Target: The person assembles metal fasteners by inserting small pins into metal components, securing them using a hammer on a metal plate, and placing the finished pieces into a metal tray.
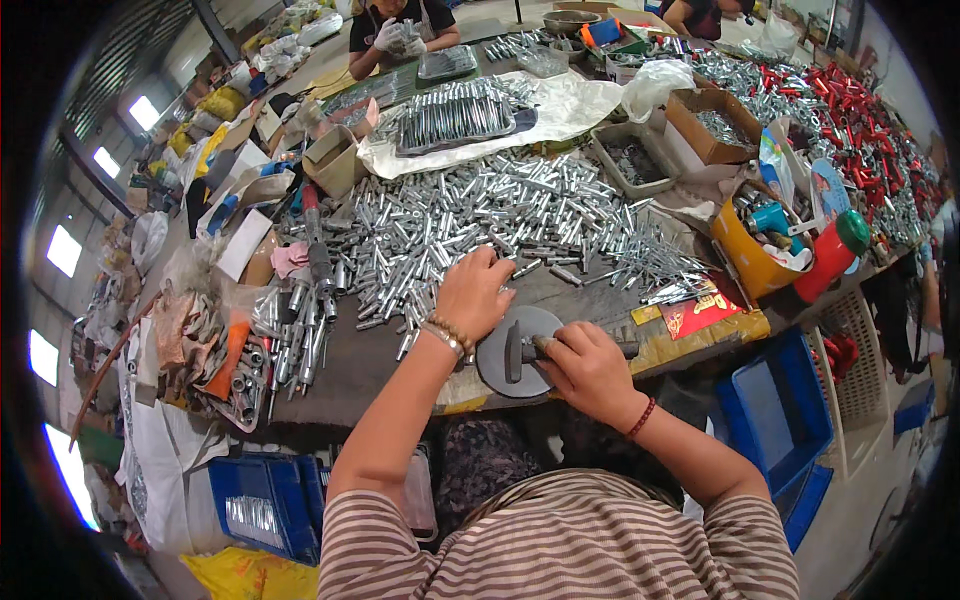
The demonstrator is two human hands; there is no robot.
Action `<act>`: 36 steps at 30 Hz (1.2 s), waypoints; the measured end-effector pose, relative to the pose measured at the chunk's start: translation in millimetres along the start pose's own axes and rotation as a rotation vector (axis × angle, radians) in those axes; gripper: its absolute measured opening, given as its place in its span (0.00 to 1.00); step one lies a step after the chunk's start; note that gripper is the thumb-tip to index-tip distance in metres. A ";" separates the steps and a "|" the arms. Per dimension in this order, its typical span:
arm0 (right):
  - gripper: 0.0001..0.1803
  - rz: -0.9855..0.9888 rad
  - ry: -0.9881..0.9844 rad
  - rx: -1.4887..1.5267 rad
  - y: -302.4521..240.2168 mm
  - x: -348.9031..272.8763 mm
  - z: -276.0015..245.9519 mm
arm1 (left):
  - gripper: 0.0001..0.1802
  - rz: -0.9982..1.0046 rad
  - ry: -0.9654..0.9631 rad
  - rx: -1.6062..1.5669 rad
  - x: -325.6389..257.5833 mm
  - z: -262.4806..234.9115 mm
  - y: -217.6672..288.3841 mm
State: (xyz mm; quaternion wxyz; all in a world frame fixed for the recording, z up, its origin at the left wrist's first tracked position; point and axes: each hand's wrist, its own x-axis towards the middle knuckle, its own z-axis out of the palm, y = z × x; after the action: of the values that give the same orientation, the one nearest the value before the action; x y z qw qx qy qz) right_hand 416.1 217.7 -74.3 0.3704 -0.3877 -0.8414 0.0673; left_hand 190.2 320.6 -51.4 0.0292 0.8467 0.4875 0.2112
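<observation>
— Head view: why is that round grey jig (505, 362) parked at the near edge of the surface (360, 365)?

— So both hands reach it. The right hand (588, 368) has its grip closed on a small metal piece at the jig's upright post, steadying it.

— And the left hand (472, 292)?

— Just beyond the jig, fingers curled down into the heap of silver tubes (480, 215); whether its grip has one, I can't tell. Farther behind the jig sit trays of sorted tubes (455, 115).
</observation>
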 end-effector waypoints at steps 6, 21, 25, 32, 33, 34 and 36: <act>0.16 0.019 0.003 -0.008 -1.6 -0.4 2.1 | 0.08 0.077 -0.122 0.156 -3.5 -11.3 -19.8; 0.16 0.017 0.047 0.035 1.6 2.2 0.4 | 0.13 0.099 -0.312 0.094 -68.3 -84.2 -32.8; 0.15 0.026 0.051 0.032 1.7 1.8 2.9 | 0.16 0.013 -0.404 0.008 -71.8 -95.0 -25.7; 0.16 0.032 0.030 0.033 -0.3 2.7 0.2 | 0.19 0.040 -0.106 -0.362 6.3 -16.2 26.6; 0.16 0.027 0.033 0.025 -0.7 2.6 1.3 | 0.19 0.047 -0.098 -0.363 18.9 -1.9 30.2; 0.15 0.017 0.030 0.014 0.1 1.6 3.3 | 0.18 0.103 -0.088 -0.330 31.7 13.6 32.2; 0.14 0.007 0.029 -0.002 0.3 0.5 2.9 | 0.18 0.164 -0.075 -0.298 48.4 27.1 33.6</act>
State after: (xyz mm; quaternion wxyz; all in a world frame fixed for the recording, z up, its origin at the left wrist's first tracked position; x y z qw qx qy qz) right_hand 414.1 218.8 -76.2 0.3817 -0.3917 -0.8348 0.0623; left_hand 249.0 347.8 -51.5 0.1553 0.8771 0.3788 0.2512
